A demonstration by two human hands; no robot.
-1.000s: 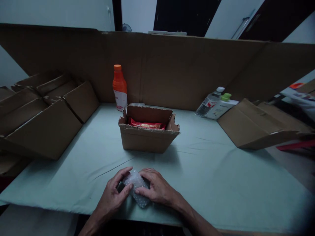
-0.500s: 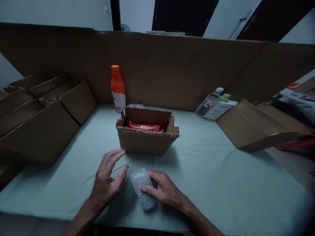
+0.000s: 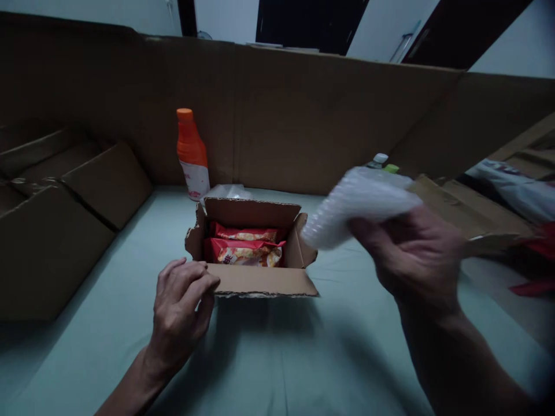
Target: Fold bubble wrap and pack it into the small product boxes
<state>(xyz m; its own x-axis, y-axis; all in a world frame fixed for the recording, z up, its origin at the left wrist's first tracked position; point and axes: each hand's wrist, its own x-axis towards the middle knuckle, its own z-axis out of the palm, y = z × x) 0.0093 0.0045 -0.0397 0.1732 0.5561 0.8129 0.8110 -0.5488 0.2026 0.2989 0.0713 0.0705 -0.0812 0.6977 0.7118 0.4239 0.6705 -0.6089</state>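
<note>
In my right hand (image 3: 411,260) is a bubble-wrapped bundle (image 3: 329,216), gripped at its right end and raised over the table to the right of a small open cardboard box (image 3: 264,281). What the wrap encloses is hidden. My left hand (image 3: 184,306) is at the box's near left corner, fingers curled at the front flap, which leans outward toward me. Inside the box lie red snack packets (image 3: 245,251) with food pictures on them. The raised hand and the bundle are slightly blurred.
An orange-capped bottle (image 3: 193,153) stands behind the box, beside clear plastic wrap (image 3: 229,192). Large cardboard boxes (image 3: 56,248) line the left side. A cardboard wall (image 3: 281,115) closes the back. Another carton (image 3: 472,208) and a capped bottle (image 3: 380,159) are at right.
My right hand has lifted the bubble-wrapped bundle from the table, up and to the right. My left hand has come to the box, whose front flap now tips toward me, showing more of the packets.
</note>
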